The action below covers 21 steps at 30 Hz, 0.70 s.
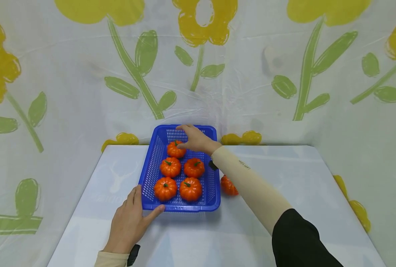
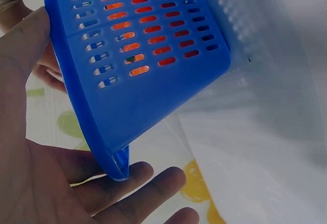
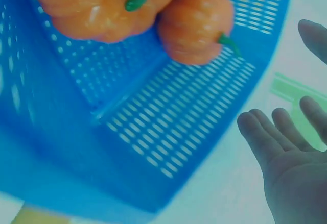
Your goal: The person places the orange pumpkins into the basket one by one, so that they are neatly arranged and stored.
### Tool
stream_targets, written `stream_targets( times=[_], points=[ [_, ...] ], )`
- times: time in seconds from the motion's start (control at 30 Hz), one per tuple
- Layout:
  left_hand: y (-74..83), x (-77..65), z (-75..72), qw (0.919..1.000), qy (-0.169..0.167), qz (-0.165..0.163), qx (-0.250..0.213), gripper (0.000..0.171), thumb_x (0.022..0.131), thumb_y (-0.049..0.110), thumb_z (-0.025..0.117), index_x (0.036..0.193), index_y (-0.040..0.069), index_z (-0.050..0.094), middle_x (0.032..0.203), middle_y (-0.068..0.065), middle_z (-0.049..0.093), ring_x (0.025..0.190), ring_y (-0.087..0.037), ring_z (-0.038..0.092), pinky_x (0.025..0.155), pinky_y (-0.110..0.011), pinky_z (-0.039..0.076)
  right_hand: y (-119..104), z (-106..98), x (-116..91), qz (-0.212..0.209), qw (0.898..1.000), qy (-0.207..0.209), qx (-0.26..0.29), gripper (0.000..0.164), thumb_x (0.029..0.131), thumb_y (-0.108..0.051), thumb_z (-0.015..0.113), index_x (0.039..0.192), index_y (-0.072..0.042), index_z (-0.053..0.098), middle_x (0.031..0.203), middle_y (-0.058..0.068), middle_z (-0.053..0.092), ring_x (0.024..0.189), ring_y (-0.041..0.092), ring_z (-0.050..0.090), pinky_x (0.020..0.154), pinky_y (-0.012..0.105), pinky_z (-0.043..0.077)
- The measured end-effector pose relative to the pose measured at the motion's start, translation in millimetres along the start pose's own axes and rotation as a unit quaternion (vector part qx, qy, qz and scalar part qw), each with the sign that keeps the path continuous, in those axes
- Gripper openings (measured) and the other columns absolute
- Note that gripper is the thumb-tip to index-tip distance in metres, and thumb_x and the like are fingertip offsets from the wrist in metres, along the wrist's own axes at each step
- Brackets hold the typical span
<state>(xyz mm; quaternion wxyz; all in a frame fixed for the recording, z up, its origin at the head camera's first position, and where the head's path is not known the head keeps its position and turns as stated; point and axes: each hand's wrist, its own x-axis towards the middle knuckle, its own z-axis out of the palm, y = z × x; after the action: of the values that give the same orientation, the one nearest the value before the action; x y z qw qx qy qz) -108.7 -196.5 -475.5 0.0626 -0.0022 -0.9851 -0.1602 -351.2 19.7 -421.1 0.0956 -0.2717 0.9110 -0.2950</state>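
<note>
A blue plastic basket (image 1: 192,209) with slotted sides holds several small orange pumpkins with green stems, among them a front-left pumpkin (image 1: 165,190) and a front-right pumpkin (image 1: 190,190). At its front-left corner my left hand (image 1: 129,218) touches the rim, thumb along the front edge and fingers beside the left wall. My right hand (image 1: 196,139) reaches over the far part of the basket, thumb overlapping the farthest pumpkin (image 1: 173,151) in the head view. In the right wrist view its fingers (image 3: 260,137) are spread, with nothing between them and the thumb.
One more pumpkin (image 1: 228,187) lies on the white table (image 1: 268,230) right of the basket, partly hidden by the right forearm. Behind the table hangs a pale curtain (image 1: 238,81) printed with yellow flowers and green leaves.
</note>
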Motion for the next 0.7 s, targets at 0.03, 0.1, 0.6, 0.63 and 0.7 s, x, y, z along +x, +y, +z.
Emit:
stream_targets(
  times=[0.03,0.1,0.6,0.63,0.7],
  points=[
    [-0.4,0.0,-0.1,1.0000,0.001,0.000,-0.001,0.109,0.076,0.077,0.045,0.143,-0.007,0.026,0.139,-0.029,0.036,0.110,-0.045,0.051,0.087,-0.057,0.044,-1.3,-4.0,-4.0,-0.009,1.000,0.007,0.002,0.069,0.083,-0.035,0.070,0.142,-0.019,0.038,0.142,0.006,0.037,0.128,0.020,0.038,0.106,0.038,0.034],
    [-0.7,0.0,-0.5,1.0000,0.002,0.000,-0.002,0.109,0.076,0.078,0.045,0.143,-0.007,0.026,0.139,-0.029,0.036,0.109,-0.045,0.051,0.087,-0.057,0.044,-1.7,-11.6,-13.0,-0.028,0.999,0.025,0.006,0.067,0.083,-0.038,0.070,0.140,-0.020,0.040,0.140,0.003,0.040,0.124,0.017,0.041,0.102,0.036,0.038],
    [-1.5,-0.2,-1.0,1.0000,-0.002,0.000,-0.001,0.108,0.077,0.076,0.048,0.143,-0.007,0.026,0.138,-0.029,0.036,0.109,-0.046,0.051,0.086,-0.058,0.044,48.3,-29.2,-113.6,-0.041,0.983,0.162,0.077,0.059,0.084,-0.038,0.068,0.136,-0.028,0.043,0.133,-0.004,0.047,0.117,0.016,0.048,0.094,0.040,0.046],
    [-1.3,-0.2,-0.9,1.0000,-0.002,0.001,-0.001,0.108,0.077,0.075,0.048,0.143,-0.007,0.026,0.138,-0.029,0.036,0.109,-0.046,0.051,0.086,-0.058,0.044,53.4,-28.2,-120.2,-0.046,0.981,0.169,0.077,0.059,0.083,-0.037,0.069,0.136,-0.027,0.044,0.133,-0.003,0.047,0.117,0.018,0.049,0.094,0.040,0.046],
    [-0.8,-0.4,-0.8,1.0000,-0.004,0.000,-0.002,0.107,0.077,0.075,0.049,0.143,-0.007,0.026,0.138,-0.029,0.036,0.109,-0.045,0.051,0.086,-0.058,0.044,62.5,-26.5,-133.7,-0.047,0.979,0.179,0.080,0.060,0.083,-0.035,0.070,0.136,-0.025,0.044,0.134,-0.002,0.048,0.119,0.018,0.048,0.095,0.041,0.045]
  ],
)
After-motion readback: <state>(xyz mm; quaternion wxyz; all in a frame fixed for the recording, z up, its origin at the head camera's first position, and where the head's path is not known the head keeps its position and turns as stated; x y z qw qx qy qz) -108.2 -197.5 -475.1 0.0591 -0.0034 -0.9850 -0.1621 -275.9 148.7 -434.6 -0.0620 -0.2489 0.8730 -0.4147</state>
